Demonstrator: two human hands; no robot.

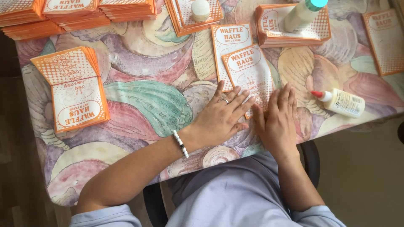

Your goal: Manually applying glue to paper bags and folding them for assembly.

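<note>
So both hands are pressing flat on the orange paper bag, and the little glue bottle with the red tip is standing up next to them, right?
Not quite. The head view shows the glue bottle lying on its side on the table, not standing. The rest is right: the left hand and the right hand press flat on the orange paper bag.

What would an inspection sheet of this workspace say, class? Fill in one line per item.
Surface: table under a swirl-patterned cloth.
Job's things: orange-and-white paper sleeve lying flat, overlapping a second sleeve.
Clutter: sleeve stacks at left and along the far edge; small glue bottle lying on its side; tall bottle.
Grippers: left hand and right hand pressed flat on the sleeve.
Cables: nothing seen.
Surroundings: chair, bare floor.
</note>
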